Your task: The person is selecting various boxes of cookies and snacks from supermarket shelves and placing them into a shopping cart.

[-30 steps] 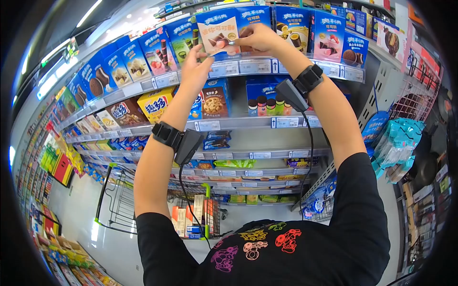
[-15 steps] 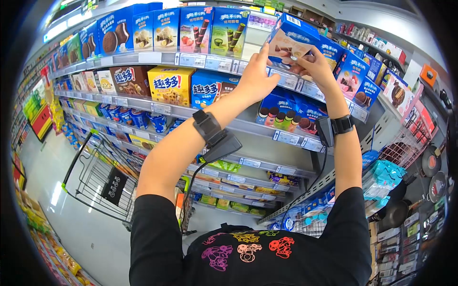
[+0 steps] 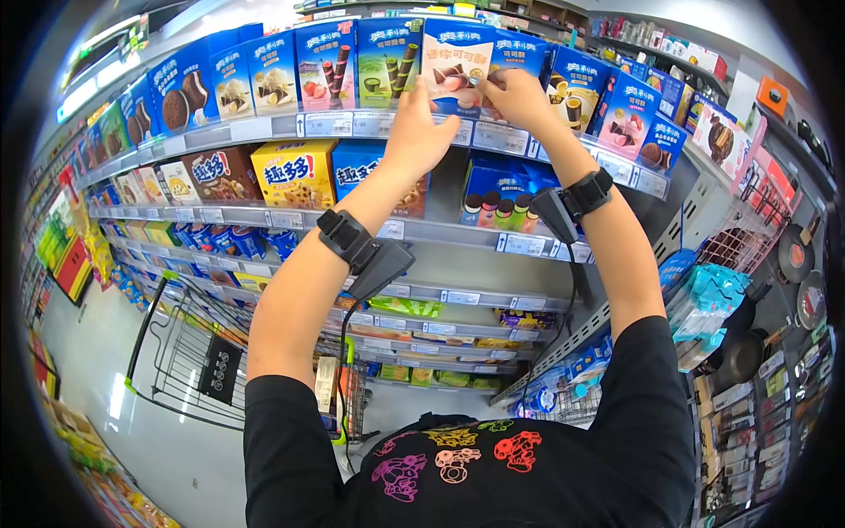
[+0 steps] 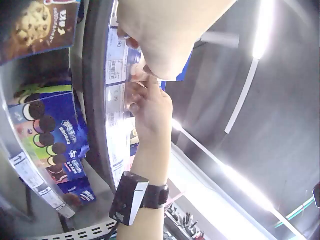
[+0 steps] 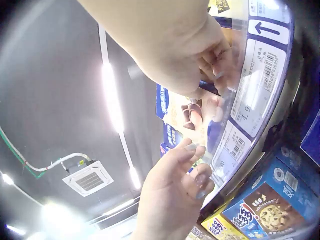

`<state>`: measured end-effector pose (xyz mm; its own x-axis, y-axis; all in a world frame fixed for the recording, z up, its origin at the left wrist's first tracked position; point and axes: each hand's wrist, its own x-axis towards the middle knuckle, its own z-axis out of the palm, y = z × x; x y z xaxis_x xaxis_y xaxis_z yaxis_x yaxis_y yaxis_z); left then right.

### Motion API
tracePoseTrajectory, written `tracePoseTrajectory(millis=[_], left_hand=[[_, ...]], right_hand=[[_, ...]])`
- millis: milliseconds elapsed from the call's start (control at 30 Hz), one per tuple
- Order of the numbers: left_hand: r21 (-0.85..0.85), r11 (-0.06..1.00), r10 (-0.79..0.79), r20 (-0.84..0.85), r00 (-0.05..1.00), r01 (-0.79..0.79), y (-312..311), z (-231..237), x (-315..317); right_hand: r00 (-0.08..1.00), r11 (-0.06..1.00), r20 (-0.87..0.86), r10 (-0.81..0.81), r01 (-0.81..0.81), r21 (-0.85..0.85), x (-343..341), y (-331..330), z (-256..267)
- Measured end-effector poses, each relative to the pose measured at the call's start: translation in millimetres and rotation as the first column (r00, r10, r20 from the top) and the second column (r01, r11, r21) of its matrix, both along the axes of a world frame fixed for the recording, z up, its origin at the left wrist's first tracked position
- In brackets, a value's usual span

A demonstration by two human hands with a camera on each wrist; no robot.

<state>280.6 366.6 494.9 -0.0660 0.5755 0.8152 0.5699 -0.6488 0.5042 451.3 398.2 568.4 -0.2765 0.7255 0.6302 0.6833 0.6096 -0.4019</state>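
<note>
A blue-topped box with a pale chocolate-biscuit front [image 3: 456, 63] stands upright in the top shelf row, between a green-and-blue box [image 3: 388, 63] and another blue box. My left hand [image 3: 421, 132] touches its lower left edge, fingers loosely bent and thumb spread apart. At its lower right side, my right hand [image 3: 521, 99] pinches the edge. In the right wrist view the same box [image 5: 187, 117] lies between my left hand [image 5: 172, 192] and my right hand [image 5: 170, 45]. The left wrist view has my right hand's [image 4: 150, 112] fingers bent against the box, partly hidden.
Price labels line the shelf edge [image 3: 352, 124] below the row. Yellow [image 3: 293, 172] and brown biscuit boxes stand one shelf down. A shopping cart [image 3: 189, 356] is at lower left; a wire basket [image 3: 748, 233] and hanging blue-green packets [image 3: 709, 299] are at right.
Half a second ago the box was tilted out over the shelf with a gap at its left; now it stands upright beside the green box. Both hands have moved left with it.
</note>
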Motion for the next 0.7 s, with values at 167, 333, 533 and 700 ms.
tracePoseTrajectory(millis=[167,333,533,700], left_hand=[[0.024,0.999,0.036,-0.075,0.996,-0.034,0.2,-5.6,-5.4],[-0.044,0.999,0.019,-0.103,0.995,-0.024,-5.2,-4.2,-9.9],[0.027,0.993,0.119,-0.232,0.965,-0.116,-5.7,-6.4,-13.6],[0.092,0.992,0.113,-0.259,0.959,-0.092,-24.5,2.5,-38.4]], right_hand=[[0.992,0.987,0.109,-0.055,0.037,0.159,-0.4,7.4,-5.2],[0.971,0.945,0.176,-0.161,0.100,0.311,-4.0,6.2,-6.6],[0.964,0.930,0.176,-0.198,0.127,0.346,-6.9,3.7,-10.3],[0.932,0.876,0.153,-0.328,0.240,0.419,-16.5,-40.0,7.9]])
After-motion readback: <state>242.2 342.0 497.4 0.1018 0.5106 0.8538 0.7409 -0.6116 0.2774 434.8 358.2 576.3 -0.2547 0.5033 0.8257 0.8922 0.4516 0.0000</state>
